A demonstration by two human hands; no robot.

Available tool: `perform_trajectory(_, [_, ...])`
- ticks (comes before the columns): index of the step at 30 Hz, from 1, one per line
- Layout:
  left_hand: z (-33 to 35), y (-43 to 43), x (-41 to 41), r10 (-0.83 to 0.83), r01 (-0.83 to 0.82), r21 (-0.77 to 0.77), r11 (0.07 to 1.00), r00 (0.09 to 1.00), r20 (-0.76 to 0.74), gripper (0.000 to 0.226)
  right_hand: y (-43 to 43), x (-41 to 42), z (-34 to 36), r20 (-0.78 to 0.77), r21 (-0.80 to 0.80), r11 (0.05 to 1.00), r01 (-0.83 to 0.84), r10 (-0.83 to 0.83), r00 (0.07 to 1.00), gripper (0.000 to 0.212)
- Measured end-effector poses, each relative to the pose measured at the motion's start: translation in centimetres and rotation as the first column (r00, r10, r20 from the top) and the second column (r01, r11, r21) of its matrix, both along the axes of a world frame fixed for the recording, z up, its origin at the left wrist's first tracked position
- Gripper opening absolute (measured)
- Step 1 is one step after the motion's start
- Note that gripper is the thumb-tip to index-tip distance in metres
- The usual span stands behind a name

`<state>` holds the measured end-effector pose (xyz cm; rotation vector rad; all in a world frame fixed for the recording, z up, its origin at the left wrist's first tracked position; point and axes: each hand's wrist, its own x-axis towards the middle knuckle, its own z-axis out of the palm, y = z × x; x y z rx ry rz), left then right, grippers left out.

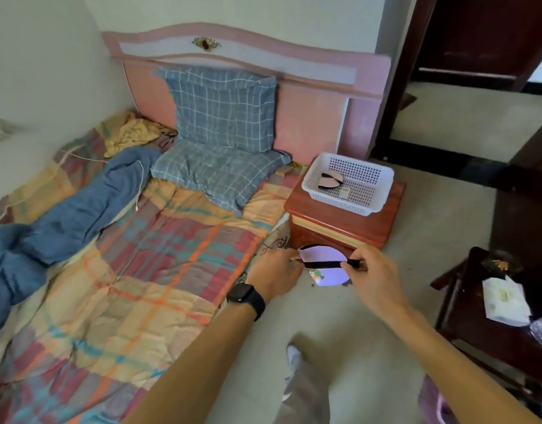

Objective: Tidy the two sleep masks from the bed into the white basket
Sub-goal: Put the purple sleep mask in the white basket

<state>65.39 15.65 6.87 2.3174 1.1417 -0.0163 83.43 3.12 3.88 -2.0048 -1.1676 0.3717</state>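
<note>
A lilac sleep mask (pixel 324 255) with a black strap and a small cartoon print hangs between both hands, just off the bed's right edge and in front of the nightstand. My left hand (pixel 274 274), with a black watch on its wrist, pinches the mask's left end. My right hand (pixel 374 275) grips the black strap at the right end. The white basket (pixel 377 195) stands on the red wooden nightstand (pixel 312 209). Inside it lies a pink sleep mask (pixel 330 181) with black edging.
The bed carries a checked quilt (pixel 135 270), a crumpled blue blanket (pixel 64 218) and two blue plaid pillows (pixel 224 117) against a pink headboard. A dark wooden chair (pixel 465 313) with a tissue pack stands at the right. Pale floor lies between bed and chair.
</note>
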Motion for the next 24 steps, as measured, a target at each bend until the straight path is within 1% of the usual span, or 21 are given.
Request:
perform_trajectory(2, [-1.2, 3.3, 2.0, -0.02, 0.02, -0.005, 1.0, 0.999, -0.039, 0.035, 2.7, 1.9, -1.0, 0.029, -0.048, 0.999, -0.008, 0.009, 1.0, 0.03])
perform_trajectory(5, [-2.7, 8.0, 4.9, -0.041, 0.043, 0.018, 0.999, 0.994, -0.104, 0.04, 6.6, 4.6, -2.3, 0.049, -0.14, 0.99, 0.026, -0.02, 0.999, 0.03])
perform_trajectory(7, [-3.4, 10.9, 6.8, -0.08, 0.088, 0.046, 0.995, 0.984, -0.158, 0.043, 9.0, 6.5, -3.2, 0.062, -0.181, 0.983, 0.04, -0.029, 0.998, 0.025])
perform_trajectory(10, [-4.7, 14.7, 9.5, -0.088, 0.106, 0.07, 0.992, 0.971, -0.223, 0.048, 12.3, 9.3, -4.6, 0.021, -0.217, 0.974, 0.063, -0.059, 0.998, 0.015])
perform_trajectory(13, [-6.7, 17.7, 12.2, -0.061, 0.072, 0.03, 0.997, 0.96, -0.272, 0.061, 15.5, 12.2, -6.1, -0.026, -0.24, 0.965, 0.102, -0.112, 0.993, 0.011])
perform_trajectory(14, [-7.5, 18.7, 13.1, -0.049, 0.056, 0.018, 0.998, 0.959, -0.278, 0.064, 16.6, 13.3, -6.8, -0.055, -0.242, 0.963, 0.122, -0.139, 0.989, 0.013])
perform_trajectory(17, [-9.8, 21.6, 16.1, -0.017, 0.022, 0.014, 1.0, 0.955, -0.297, 0.071, 20.3, 17.2, -9.0, -0.124, -0.305, 0.934, 0.186, -0.233, 0.965, 0.036])
perform_trajectory(18, [-10.6, 22.6, 17.1, -0.012, 0.016, 0.012, 1.0, 0.951, -0.308, 0.072, 21.6, 18.7, -9.9, -0.145, -0.338, 0.917, 0.211, -0.272, 0.951, 0.038])
perform_trajectory(21, [-12.7, 25.4, 20.3, 0.046, -0.04, 0.026, 0.999, 0.953, -0.301, 0.075, 25.4, 23.2, -12.7, -0.231, -0.42, 0.872, 0.251, -0.371, 0.899, 0.033])
perform_trajectory(24, [-14.8, 27.6, 23.3, 0.104, -0.114, -0.014, 0.993, 0.942, -0.319, 0.077, 28.6, 27.3, -15.2, -0.27, -0.502, 0.823, 0.264, -0.44, 0.856, 0.028])
